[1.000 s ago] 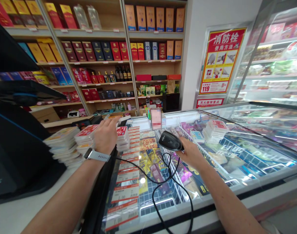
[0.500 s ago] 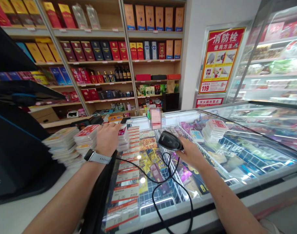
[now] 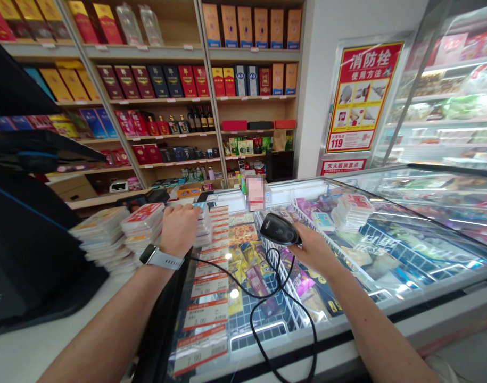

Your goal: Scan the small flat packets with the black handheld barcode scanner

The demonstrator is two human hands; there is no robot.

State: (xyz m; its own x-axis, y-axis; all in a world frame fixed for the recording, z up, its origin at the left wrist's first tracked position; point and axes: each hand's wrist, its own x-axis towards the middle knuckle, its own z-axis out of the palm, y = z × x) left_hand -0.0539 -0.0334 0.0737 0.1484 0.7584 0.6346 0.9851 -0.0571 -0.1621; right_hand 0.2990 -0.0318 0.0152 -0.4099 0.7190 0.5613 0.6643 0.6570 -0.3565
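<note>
We stretched our left arm forward, the forearm slanting up from the lower edge and a watch (image 3: 148, 254) with a pale band at the wrist. Our left hand (image 3: 179, 229) lay palm down, back upward, its fingers reaching toward the near stack of packs (image 3: 204, 234); they were partly hidden, so we could not tell whether they gripped anything. Our right arm came in from the lower right, and our right hand (image 3: 310, 247) was closed around the handle of the scanner (image 3: 280, 229).

A second earlier, our left hand had sat a little higher, with a pale flat piece jutting beyond its fingers; we no longer saw that piece. The stack's top had shown red then, and now it looked bluish white. Our right hand and the scanner had hardly shifted.

The scanner was black and smooth, with a rounded head pointing left, over the glass-topped freezer (image 3: 267, 367). Its black cable (image 3: 281, 290) looped loosely below. The stack, made of clear flat packs, stood at the glass's left side, beyond the red-and-white price labels (image 3: 205, 314).
</note>
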